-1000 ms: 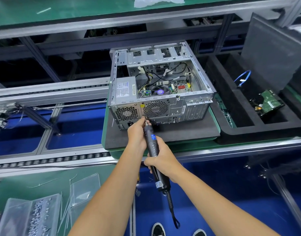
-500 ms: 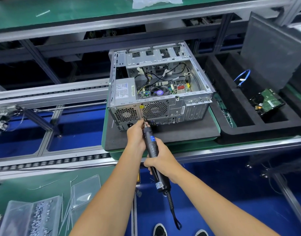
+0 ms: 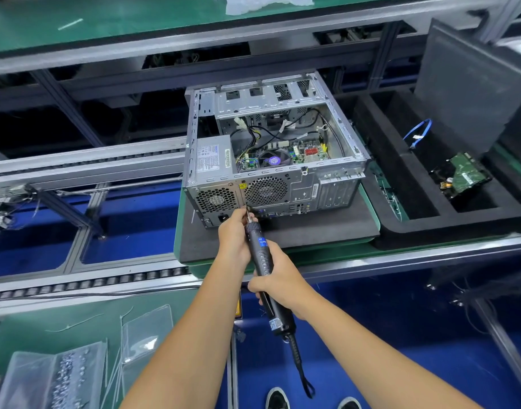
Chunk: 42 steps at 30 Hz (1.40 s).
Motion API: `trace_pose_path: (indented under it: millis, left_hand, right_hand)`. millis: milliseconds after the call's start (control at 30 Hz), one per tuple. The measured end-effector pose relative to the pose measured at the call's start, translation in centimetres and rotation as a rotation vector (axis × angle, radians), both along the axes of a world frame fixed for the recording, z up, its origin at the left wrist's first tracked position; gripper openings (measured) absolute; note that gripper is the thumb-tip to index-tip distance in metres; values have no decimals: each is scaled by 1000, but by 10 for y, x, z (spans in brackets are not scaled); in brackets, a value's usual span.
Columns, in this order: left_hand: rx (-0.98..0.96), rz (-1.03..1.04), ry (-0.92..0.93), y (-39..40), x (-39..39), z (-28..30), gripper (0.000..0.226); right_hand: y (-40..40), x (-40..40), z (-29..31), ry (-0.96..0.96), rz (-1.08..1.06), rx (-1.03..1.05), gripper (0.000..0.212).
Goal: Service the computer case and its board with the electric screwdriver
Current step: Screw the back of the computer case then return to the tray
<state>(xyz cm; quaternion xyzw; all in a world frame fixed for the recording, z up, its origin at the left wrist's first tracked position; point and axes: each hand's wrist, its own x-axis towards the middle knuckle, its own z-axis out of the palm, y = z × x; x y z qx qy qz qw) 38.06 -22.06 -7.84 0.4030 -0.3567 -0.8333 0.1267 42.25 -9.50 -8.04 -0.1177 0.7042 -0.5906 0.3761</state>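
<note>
Gripping electric screwdriver [image 3: 260, 252]: both hands, left hand [image 3: 234, 236] near tip, right hand [image 3: 278, 280] mid-body; bit tip hidden at computer case [image 3: 303, 190].

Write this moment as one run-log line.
right hand: grips electric screwdriver | left hand: steadies its tip | tip: at computer case rear panel

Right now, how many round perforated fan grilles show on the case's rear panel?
2: a smaller grille at the panel's left over the power supply, and a larger grille beside it, toward the middle. None looks hidden.
</note>
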Motion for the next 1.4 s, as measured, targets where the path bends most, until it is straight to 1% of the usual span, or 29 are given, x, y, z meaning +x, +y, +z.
trace_pose_path:
  millis: [333,467,567,633,767,1033,1233,1400]
  left_hand:
    - [-13,-1,-42,6,5,-5,19]
    - [9,-1,-16,7,4,-4,18]
    - [25,2,38,6,4,-4,16]
    - [-4,-9,37,6,4,-5,14]
    - [-64,-3,-24,5,3,-9,6]
    - [-174,64,-25,9,-2,-17,11]
    - [-126,111,12,9,-5,-17,11]
    - [-84,89,38,9,-4,-16,7]
  right_hand:
    - [7,3,-1,-15,11,21,77]
    - [8,1,0,6,22,33,74]
    - [9,0,0,19,26,49,75]
    - [9,0,0,15,27,52,77]
    - [9,0,-1,15,38,54,76]
    - [12,0,-3,15,36,69,80]
    - [13,-3,0,55,45,98,82]
    - [13,-3,2,74,45,106,81]
